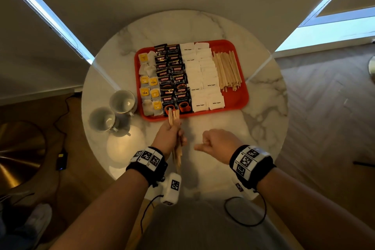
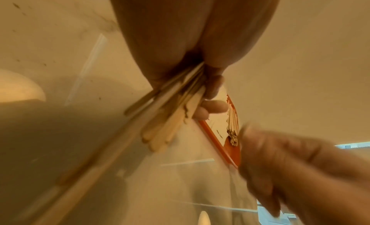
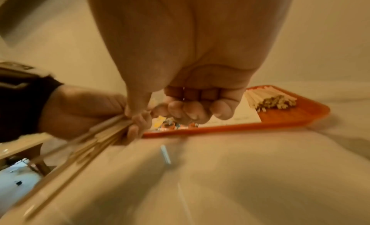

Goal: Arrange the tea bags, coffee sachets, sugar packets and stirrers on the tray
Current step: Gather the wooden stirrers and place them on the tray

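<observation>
A: What stands around the red tray (image 1: 241,95) on the marble table (image 1: 263,107)?

B: Two pale cups (image 1: 113,110) sit just beside the tray's left edge, one nearer the person than the other. A dark cable (image 1: 63,115) trails on the floor further out on that side. Nothing lies between the hands and the tray's near rim.

A: And on the tray itself?

B: From its left edge across: tea bags (image 1: 149,85) with yellow tags, then two columns of dark coffee sachets (image 1: 172,79), then two columns of white sugar packets (image 1: 203,79), then a heap of wooden stirrers (image 1: 228,71) by the right edge. The heap's long axis runs from the tray's far rim toward its near rim, fanned slightly.

A: Where are the remaining stirrers?

B: A bundle of stirrers (image 1: 175,140) is in the left hand (image 1: 169,137), just short of the tray's near rim. Its fingers are wrapped round the middle of the bundle. The sticks point away from the person: far tips overlap the near rim in front of the coffee sachets, near ends trail back past the wrist.

A: The right hand (image 1: 218,141)?

B: Near the tray's near rim too, right of the bundle and apart from it. Fingers curled into the palm, thumb stuck out toward the left hand, holding nothing.
</observation>
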Motion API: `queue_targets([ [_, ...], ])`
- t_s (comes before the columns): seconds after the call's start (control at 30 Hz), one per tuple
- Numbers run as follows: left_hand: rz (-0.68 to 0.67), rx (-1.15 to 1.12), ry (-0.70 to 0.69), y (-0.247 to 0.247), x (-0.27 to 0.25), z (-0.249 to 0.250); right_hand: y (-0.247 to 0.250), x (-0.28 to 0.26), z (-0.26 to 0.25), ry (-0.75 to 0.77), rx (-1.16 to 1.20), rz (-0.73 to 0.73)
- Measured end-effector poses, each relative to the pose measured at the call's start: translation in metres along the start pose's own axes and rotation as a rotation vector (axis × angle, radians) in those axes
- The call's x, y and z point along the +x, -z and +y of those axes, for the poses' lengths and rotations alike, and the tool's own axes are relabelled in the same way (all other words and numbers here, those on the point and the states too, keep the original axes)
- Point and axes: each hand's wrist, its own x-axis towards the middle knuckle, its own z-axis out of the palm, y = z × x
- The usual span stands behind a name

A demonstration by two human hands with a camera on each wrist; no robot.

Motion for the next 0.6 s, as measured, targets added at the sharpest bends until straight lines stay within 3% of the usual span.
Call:
queue_targets([
  [0.1, 0.071, 0.108, -0.009, 0.009, 0.002, 0.000, -0.026, -0.006, 0.005, 0.030, -0.085, -0.196],
  [0.23, 0.082, 0.177, -0.017, 0.013, -0.001, -0.001, -0.059, -0.010, 0.004, 0.197, -0.300, -0.357],
  [0.4, 0.077, 0.171, -0.008, 0.014, -0.006, -0.006, -0.083, -0.010, 0.008, 0.335, -0.524, -0.360],
  [0.6, 0.073, 0.153, 0.029, 0.018, -0.007, -0.017, -0.091, -0.014, 0.014, 0.349, -0.530, -0.267],
])
